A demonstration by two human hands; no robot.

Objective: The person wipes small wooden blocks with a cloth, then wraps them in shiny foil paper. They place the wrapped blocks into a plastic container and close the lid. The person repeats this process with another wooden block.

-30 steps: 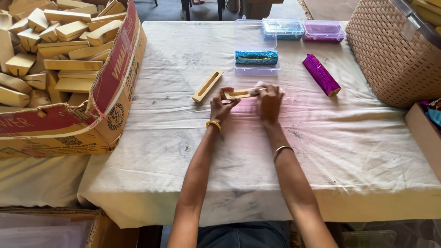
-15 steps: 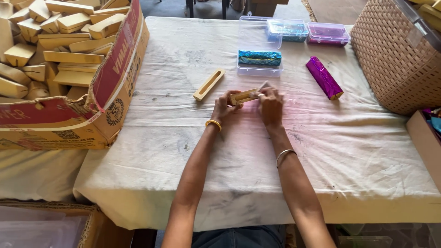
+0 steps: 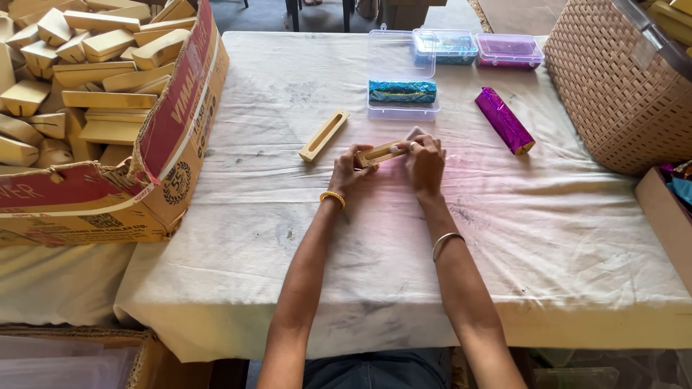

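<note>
Head view, centre of frame
Left hand (image 3: 351, 167): fingers curled closed around the left end of the slotted wooden block (image 3: 380, 153); gold bangle (image 3: 332, 196) on the wrist
Right hand (image 3: 425, 164): fingers bent down and closed on the right end of the same block; silver bangle (image 3: 445, 240) on the forearm
Slotted wooden block: pale wood, long and narrow, held between both hands just above the cloth, slightly tilted, centre of frame; a bit of pale material shows at its right end under the fingers, kind unclear

Head view, around the hands
Second wooden block (image 3: 324, 135): same kind, long slot facing up, lies diagonally on the cloth just upper left of the hands, untouched
Table cloth (image 3: 375, 259): off-white, stained, covers the whole table

Head view, upper part of frame
Clear plastic case (image 3: 401, 72): lid open, upper centre, holds a teal foil-wrapped bar (image 3: 402, 91)
Purple foil-wrapped bar (image 3: 504, 120): lies diagonally on the cloth, upper right of the hands, well apart from them
Two closed clear cases (image 3: 479, 49): far edge of table, one with teal contents, one with pink

Head view, edges of frame
Cardboard carton (image 3: 169, 137): left side, heaped with plain wooden blocks (image 3: 94, 79)
Wicker basket (image 3: 613, 94): upper right corner
</note>
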